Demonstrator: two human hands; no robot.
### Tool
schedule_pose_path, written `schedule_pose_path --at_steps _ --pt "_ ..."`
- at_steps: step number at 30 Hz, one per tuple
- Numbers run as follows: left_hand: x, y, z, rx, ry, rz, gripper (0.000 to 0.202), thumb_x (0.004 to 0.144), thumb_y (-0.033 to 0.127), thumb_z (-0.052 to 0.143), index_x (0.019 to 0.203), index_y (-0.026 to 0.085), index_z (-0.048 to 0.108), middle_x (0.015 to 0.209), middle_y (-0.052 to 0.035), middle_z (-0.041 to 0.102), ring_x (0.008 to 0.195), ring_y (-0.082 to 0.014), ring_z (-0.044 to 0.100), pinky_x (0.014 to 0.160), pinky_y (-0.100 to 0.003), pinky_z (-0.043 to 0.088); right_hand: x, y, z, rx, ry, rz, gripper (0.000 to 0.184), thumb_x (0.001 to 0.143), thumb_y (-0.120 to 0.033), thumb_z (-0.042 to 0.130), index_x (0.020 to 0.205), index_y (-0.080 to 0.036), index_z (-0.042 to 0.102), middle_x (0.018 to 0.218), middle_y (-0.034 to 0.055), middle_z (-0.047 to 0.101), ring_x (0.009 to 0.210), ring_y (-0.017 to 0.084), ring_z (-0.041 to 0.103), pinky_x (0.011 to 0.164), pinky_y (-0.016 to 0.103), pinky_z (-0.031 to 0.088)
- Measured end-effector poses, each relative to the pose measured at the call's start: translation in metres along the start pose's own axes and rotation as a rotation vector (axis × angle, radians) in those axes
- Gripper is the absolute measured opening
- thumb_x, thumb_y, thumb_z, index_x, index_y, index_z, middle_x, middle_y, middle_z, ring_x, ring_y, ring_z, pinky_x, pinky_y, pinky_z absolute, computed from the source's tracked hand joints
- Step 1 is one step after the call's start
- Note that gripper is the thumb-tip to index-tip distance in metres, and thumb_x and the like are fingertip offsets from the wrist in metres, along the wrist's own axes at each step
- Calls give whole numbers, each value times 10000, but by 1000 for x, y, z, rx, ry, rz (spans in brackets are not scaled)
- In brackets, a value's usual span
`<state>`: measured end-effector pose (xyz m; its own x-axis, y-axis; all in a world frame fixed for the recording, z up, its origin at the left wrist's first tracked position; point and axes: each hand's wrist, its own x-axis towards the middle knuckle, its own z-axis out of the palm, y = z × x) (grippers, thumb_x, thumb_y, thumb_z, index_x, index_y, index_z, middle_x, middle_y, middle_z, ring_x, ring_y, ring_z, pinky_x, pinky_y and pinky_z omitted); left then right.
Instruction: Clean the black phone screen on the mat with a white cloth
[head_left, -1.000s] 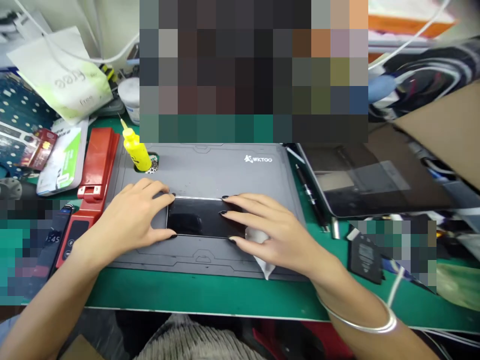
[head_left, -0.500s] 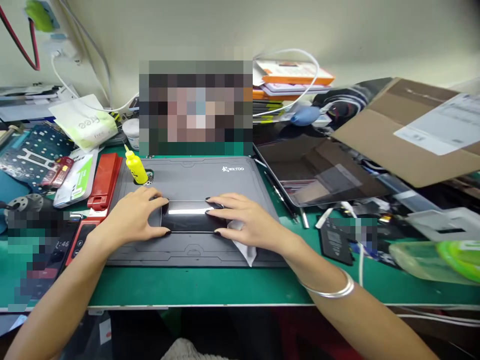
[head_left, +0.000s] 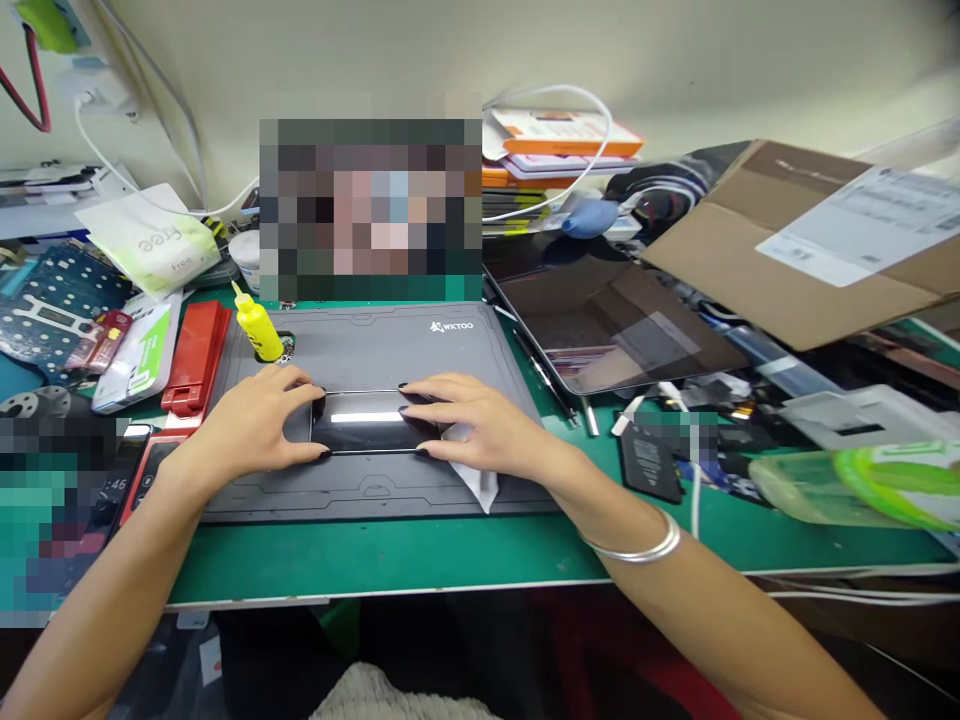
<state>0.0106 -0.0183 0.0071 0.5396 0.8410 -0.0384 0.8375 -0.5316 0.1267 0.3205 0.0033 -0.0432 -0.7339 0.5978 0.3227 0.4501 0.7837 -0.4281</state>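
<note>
A black smartphone (head_left: 367, 420) lies sideways on a grey work mat (head_left: 345, 350), its glossy face up with a bright strip of reflected light. My left hand (head_left: 266, 425) grips its left end, thumb at the near edge and fingers at the far edge. At the right end, my right hand (head_left: 476, 425) holds the phone the same way, with a second fingertip resting on the glass. A crumpled white wipe (head_left: 478, 482) sticks out from beneath my right palm. Beyond my left hand stands a yellow squeeze bottle (head_left: 257, 325) with a pointed tip.
To the right rest a large dark tablet (head_left: 600, 330), a black battery (head_left: 649, 462) and a cardboard box (head_left: 795, 240). A red case (head_left: 193, 355) and another phone (head_left: 124, 485) sit left of the mat. A pixelated patch covers the back middle.
The whole scene has shifted slightly left and up as my head turned. Both hands keep the same hold on the phone, which has not visibly moved on the mat.
</note>
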Motion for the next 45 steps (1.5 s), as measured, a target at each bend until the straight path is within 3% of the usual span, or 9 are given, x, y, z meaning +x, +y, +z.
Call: schedule_pose_path --at_steps 22,25,28,30,36,40,45 --pt "3 0 0 5 -16 4 519 800 543 671 1182 193 644 1182 -125 606 1095 -308 568 966 -473 481 -2 5 2 -4 -37 -42 245 848 -296 748 1087 -244 747 1350 103 628 1142 273 592 953 480 496" --pt "4 2 1 19 -21 -15 521 804 536 671 1193 190 641 1198 -128 597 1114 -311 558 970 -471 479 0 8 -2 40 -62 -45 377 810 -353 783 1166 -249 716 1338 103 641 1142 277 607 975 484 492" --pt "3 2 1 25 -30 -16 522 805 532 670 1200 191 638 1200 -127 592 1116 -311 557 966 -466 481 2 10 -9 93 -72 26 672 775 -379 804 1386 -239 562 1399 118 588 1222 285 582 1018 464 487" --pt "4 2 0 33 -26 -9 523 805 540 668 1200 200 637 1192 -124 591 1108 -308 560 961 -461 482 1 10 -15 83 -53 77 760 758 -366 813 1430 -188 504 1430 151 540 1269 295 546 1038 452 481" --pt "13 5 -7 73 -109 -18 533 816 545 659 1215 193 636 1162 -126 589 1061 -298 585 924 -439 491 -1 15 -19 2 -73 82 511 740 -343 826 1185 -144 671 1177 133 653 1073 295 582 948 460 500" --pt "21 11 -9 44 -157 -15 579 799 559 675 1247 196 629 1159 -127 582 1038 -292 581 906 -422 492 1 18 -14 -4 -76 85 518 735 -378 825 1198 -201 675 1186 120 642 1083 303 578 945 472 476" --pt "23 15 -5 0 -131 -16 587 794 544 688 1253 181 636 1165 -133 571 1040 -301 569 928 -433 480 5 16 -9 2 -71 78 511 745 -402 813 1200 -209 684 1175 122 633 1096 309 579 945 480 457"
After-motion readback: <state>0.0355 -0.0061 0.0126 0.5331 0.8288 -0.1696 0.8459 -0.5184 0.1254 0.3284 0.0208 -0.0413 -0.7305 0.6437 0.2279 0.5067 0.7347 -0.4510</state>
